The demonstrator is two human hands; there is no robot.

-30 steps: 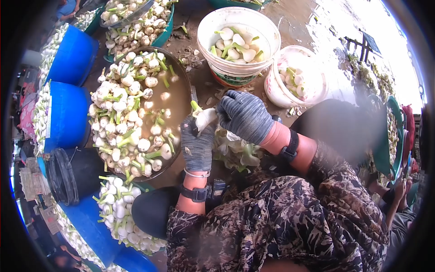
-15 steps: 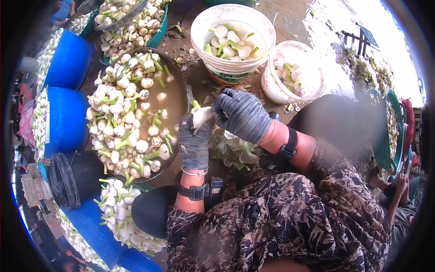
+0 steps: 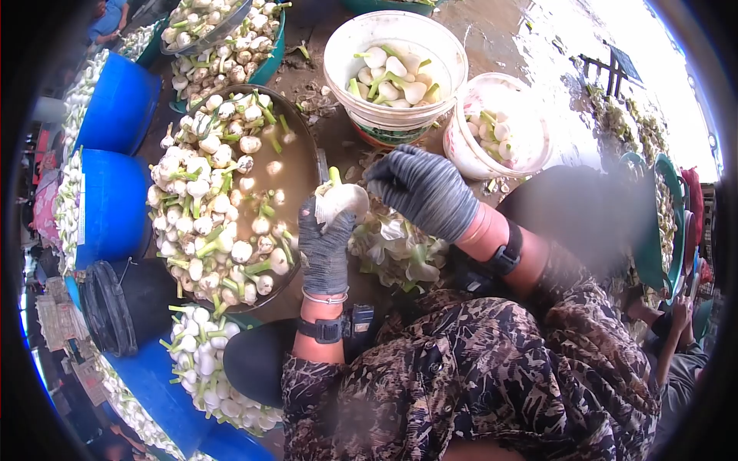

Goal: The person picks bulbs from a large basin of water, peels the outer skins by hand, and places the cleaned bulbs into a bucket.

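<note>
A garlic bulb (image 3: 344, 201) with a short green stem stands upright in my gloved left hand (image 3: 323, 252), loose white skin hanging at its side. My right hand (image 3: 425, 188), also gloved, is closed a little to the right of the bulb and apart from it. Whatever its curled fingers may hold is hidden. Peeled skins (image 3: 400, 250) lie in a heap below the hands. To the left, a wide round basin (image 3: 317, 165) holds many unpeeled garlic bulbs in brown water.
A white bucket (image 3: 338, 58) with peeled garlic stands ahead, beside a smaller white tub (image 3: 530, 100) with more. Blue tubs (image 3: 115, 203) and a black bucket (image 3: 96, 307) line the left. A green basin (image 3: 653, 238) and another person's arm (image 3: 676, 330) are at right.
My right hand has drawn away from the garlic bulb, slightly to the right. The bulb now shows more fully in my left hand, which stays nearly in place.
</note>
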